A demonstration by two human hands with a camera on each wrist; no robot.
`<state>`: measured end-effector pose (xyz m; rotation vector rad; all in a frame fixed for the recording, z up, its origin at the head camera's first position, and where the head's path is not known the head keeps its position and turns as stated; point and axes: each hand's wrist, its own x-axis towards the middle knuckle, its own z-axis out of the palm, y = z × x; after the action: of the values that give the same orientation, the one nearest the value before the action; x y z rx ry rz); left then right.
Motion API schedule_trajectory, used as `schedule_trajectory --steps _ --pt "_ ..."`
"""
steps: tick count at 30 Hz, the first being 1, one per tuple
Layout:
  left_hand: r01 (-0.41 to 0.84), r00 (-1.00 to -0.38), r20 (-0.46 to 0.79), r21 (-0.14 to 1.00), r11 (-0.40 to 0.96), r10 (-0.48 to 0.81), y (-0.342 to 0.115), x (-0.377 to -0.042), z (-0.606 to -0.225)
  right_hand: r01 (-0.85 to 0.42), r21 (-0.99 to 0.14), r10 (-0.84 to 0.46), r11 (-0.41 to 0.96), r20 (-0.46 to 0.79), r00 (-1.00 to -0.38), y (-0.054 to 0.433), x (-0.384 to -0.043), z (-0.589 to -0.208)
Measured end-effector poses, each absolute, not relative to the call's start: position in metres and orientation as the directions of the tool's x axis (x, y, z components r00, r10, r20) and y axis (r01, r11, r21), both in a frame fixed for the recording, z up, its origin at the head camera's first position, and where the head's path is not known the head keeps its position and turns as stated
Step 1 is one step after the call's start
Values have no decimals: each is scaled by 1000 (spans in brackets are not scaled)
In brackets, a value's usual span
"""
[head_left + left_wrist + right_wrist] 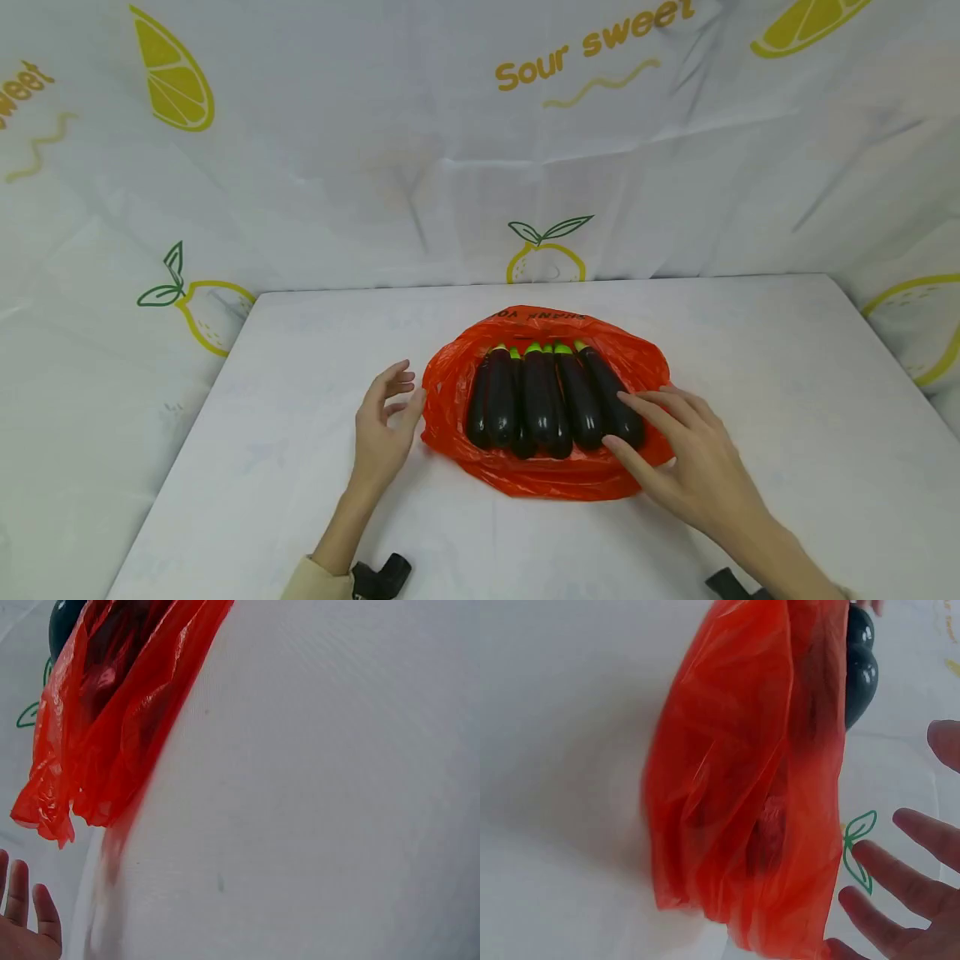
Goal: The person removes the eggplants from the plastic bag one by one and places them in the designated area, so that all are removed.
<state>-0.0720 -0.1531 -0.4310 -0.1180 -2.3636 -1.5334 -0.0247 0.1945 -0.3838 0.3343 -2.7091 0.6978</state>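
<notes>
Eggplants [538, 402] near right hand [692, 450], fingers spread.

Eggplants [861, 686] partly hidden behind the red bag [735, 787] in the right wrist view

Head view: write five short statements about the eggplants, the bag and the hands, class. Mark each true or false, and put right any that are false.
1. The eggplants lie in a red bag. True.
2. The bag is tied shut. False: it is open at the top, and the eggplants show.
3. The left hand is at one side of the bag, the right hand at the other. True.
4. The left hand grips an eggplant. False: it holds nothing.
5. The green ends point to the far side of the table. True.
</notes>
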Motion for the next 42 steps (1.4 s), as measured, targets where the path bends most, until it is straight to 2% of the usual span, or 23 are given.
schedule_trajectory --steps 2,5,10,15,22,34,42 --pt "191 -954 246 940 283 -171 -154 -78 -434 -330 -488 -142 808 382 -913 191 -26 -382" --pt "186 -952 215 972 142 -218 -154 -88 -441 -364 -569 -137 738 402 -905 185 -30 -380" --pt "242 -939 245 969 45 -240 -152 -100 -454 -390 -653 -130 649 410 -903 176 -39 -381" --pt "258 -936 266 964 65 -232 -149 -108 -462 -367 -709 -118 602 376 -919 165 -45 -382" --pt "193 -941 206 978 76 -268 -151 -108 -464 -223 -841 -90 494 206 -974 147 -50 -385" --pt "191 -934 250 953 235 -257 -148 -111 -466 -194 -787 -82 585 181 -980 123 -58 -394" --pt "226 -924 282 948 223 -260 -147 -111 -468 -144 -768 -72 624 127 -989 117 -57 -391"
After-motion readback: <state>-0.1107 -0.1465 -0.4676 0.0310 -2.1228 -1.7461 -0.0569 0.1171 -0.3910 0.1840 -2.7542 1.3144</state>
